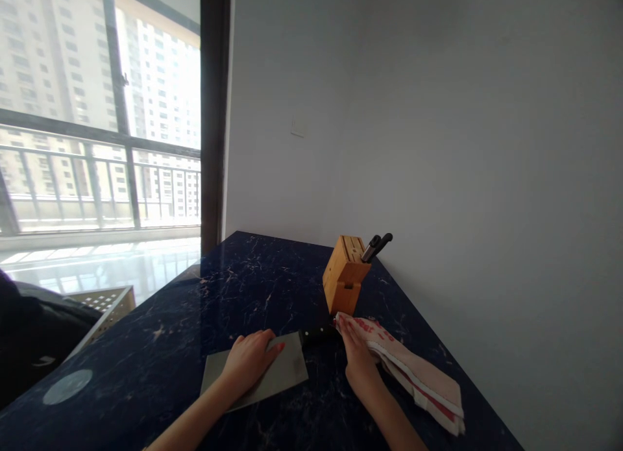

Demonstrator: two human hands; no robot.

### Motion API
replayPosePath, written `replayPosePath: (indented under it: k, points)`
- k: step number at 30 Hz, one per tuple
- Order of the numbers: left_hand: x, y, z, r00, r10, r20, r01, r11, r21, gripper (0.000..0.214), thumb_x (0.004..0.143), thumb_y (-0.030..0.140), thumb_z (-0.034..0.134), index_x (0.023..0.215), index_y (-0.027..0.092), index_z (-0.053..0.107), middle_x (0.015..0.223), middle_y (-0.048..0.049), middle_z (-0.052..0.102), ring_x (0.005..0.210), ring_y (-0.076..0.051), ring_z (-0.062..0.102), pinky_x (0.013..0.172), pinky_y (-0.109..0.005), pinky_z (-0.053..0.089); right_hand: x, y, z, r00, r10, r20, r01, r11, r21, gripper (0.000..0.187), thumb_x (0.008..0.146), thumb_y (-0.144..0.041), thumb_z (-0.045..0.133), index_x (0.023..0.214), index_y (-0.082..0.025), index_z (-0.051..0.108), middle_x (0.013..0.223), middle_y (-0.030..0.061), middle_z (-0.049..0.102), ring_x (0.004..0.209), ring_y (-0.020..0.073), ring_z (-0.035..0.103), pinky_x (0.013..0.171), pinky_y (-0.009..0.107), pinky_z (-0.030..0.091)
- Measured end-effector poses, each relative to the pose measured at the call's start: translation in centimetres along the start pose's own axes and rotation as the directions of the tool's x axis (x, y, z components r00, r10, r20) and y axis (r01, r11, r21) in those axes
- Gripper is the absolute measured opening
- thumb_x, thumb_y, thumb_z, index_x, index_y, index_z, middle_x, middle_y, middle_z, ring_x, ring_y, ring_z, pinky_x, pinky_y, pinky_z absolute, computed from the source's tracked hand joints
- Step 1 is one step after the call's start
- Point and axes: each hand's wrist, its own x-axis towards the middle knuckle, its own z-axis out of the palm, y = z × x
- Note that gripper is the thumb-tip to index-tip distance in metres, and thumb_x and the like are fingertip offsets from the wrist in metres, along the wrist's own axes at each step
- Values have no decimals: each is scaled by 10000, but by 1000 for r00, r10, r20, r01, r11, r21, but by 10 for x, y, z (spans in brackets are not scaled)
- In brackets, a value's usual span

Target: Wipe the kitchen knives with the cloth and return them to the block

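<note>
A cleaver with a broad grey blade point(287, 366) and a black riveted handle point(316, 334) lies flat on the dark blue marbled table point(253, 282), its handle pointing right. My left hand point(250, 360) rests over the blade, fingers curled toward its far edge and thumb lying across the metal. At the handle's end, my right hand point(355, 347) grips a folded pink-and-white towel point(423, 373) with red patterns. The towel trails to the right along the table, and part of the handle's tip is hidden by it. My right fingertips are partly covered by cloth.
Just beyond the handle stands a wooden knife block point(343, 276) with black-handled tools point(379, 244) in it. A round translucent disc point(68, 386) lies at the left table edge. Beside the table are a chair point(111, 308) and dark fabric point(39, 334). A wall point(462, 178) borders the right side.
</note>
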Motion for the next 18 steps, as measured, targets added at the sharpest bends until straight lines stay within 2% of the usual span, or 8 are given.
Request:
replayPosePath:
  k: [5,10,14,18]
  points:
    - [1,0,-1,999,-19,30,19,1000,9,364,833,461,333,952,226,583,967,-46,657,929,-214,574,799,-314,316,-1,-5,13,996,-73,-52,73,997,-4,777,656,46,295,1378,-154,89,1408,77,271,1285,198,245,1030,421,291]
    - [1,0,0,1000,-11,17,10,1000,6,346,834,460,337,925,237,585,954,-34,663,923,-214,578,791,-309,318,-3,-30,23,991,-99,-88,88,989,-122,680,704,29,297,1359,-146,242,1367,79,354,1257,208,305,1002,404,342]
    - [0,-1,2,1000,-13,-5,13,1000,17,341,835,460,336,907,240,586,940,-28,666,917,-210,582,781,-299,320,-2,-46,23,988,-119,-102,104,984,-146,672,701,29,307,1346,-159,287,1365,58,361,1260,192,299,1009,369,342]
    - [1,-3,4,1000,15,-23,-16,1000,-16,345,833,459,336,908,238,589,921,-24,668,901,-208,588,780,-307,321,-1,-41,18,992,-99,-72,91,989,-116,695,676,24,318,1348,-145,281,1377,68,337,1268,196,284,1020,380,324]
